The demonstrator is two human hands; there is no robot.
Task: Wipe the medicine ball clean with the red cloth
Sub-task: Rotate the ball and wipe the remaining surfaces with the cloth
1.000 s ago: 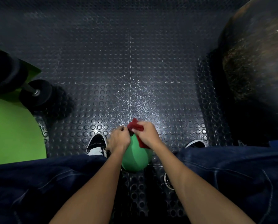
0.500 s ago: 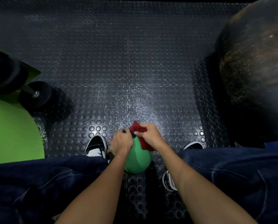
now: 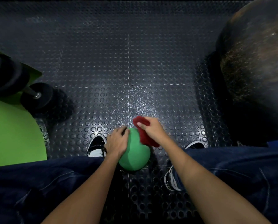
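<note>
Ball steadied, cloth laid on.
The green medicine ball (image 3: 135, 155) is cupped between the shoes (image 3: 96, 145) by the left hand (image 3: 117, 141), fingers curled over its left side; the red cloth (image 3: 145, 139) is gripped in the right hand (image 3: 152, 130) and pressed to the ball's upper right. Beyond, studded floor (image 3: 135, 62) is seen, a dumbbell (image 3: 36, 96) far left.

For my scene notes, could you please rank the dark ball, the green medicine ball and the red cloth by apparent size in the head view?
1. dark ball, though cropped
2. green medicine ball
3. red cloth, partly covered by the right hand
</note>
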